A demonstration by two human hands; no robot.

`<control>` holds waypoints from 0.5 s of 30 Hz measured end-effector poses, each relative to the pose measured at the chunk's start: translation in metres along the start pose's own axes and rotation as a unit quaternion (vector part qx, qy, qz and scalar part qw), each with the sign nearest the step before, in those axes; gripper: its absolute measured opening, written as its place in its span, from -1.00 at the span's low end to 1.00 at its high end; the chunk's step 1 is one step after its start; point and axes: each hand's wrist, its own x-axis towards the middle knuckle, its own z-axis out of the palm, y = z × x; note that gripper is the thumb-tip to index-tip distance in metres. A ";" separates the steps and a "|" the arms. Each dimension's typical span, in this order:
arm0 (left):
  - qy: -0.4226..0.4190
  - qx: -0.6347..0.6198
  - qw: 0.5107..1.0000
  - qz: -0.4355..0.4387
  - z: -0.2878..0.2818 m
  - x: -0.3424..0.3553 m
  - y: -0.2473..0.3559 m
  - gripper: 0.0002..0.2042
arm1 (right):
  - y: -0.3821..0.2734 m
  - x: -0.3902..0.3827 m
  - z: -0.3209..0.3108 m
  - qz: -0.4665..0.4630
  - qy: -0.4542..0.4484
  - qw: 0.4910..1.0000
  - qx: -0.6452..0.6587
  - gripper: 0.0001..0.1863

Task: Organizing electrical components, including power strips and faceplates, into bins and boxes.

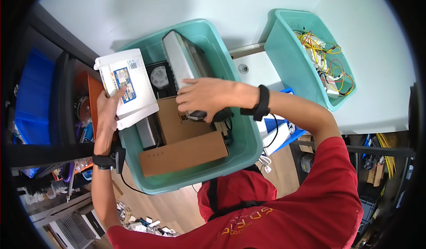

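Head view, left hand (106, 116): fingers wrapped round the lower left edge of a white box (126, 87) with a blue label, thumb on its face. The box hangs half over the rim of the near teal bin (246, 149), half outside it.
Head view, right hand (206, 96): fingers curled downward inside the bin, resting on a small dark object (197, 114) beside a brown cardboard box (182, 153). Whether they grip it or only press on it, I cannot tell.
Head view, bin contents: a long grey device (179, 60) leans against the far wall; a small round fan (159, 77) sits behind the white box; black cables (226, 125) lie near the right hand.
Head view, surroundings: a second teal bin (284, 45) of yellow and red wires (326, 60) stands apart on the white table (177, 5).
Risk, white box: held by one edge only; in my judgement it could tip out over the rim and fall to the floor.
Risk, cables: lifting the dark object may drag attached cable and shift the leaning device.
Risk, bin: it overhangs the table edge toward the person; downward pressure from either hand could tilt it.
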 end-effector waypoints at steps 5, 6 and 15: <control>-0.024 -0.015 0.999 -0.017 -0.005 -0.010 0.006 -0.47 | 0.000 -0.017 0.017 -0.016 0.094 0.995 0.036 -0.35; -0.025 -0.023 0.999 -0.016 -0.010 -0.012 0.007 -0.48 | -0.003 -0.005 0.025 -0.011 0.099 0.994 0.039 -0.35; -0.044 -0.042 0.997 -0.042 -0.006 -0.005 0.005 -0.54 | -0.002 0.066 0.064 -0.042 0.033 0.998 -0.018 -0.56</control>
